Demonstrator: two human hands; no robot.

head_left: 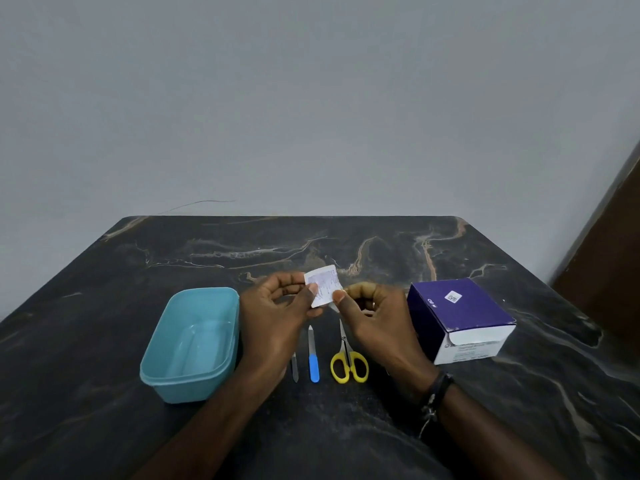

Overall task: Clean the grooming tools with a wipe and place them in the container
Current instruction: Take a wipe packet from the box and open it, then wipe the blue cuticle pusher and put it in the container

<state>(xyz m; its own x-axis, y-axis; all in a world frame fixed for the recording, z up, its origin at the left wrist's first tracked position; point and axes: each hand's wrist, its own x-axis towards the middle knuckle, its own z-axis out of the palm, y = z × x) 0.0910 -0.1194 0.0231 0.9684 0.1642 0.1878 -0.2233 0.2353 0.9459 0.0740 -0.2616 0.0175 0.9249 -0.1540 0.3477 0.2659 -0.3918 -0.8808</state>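
A small white wipe packet [323,285] with printed text is held above the table between both hands. My left hand [277,313] pinches its left edge and my right hand [374,317] pinches its right edge. Below them three tools lie side by side on the dark marble table [346,244]: a small metal file [294,368], partly hidden by my left wrist, a nail file with a blue handle [313,355], and yellow-handled scissors [347,362]. A light blue plastic container [162,372] with nothing in it stands to the left of my left hand.
A purple and white cardboard box [459,317] sits right of my right hand. A grey wall rises behind the table's far edge. A brown wooden surface [609,271] stands at the far right.
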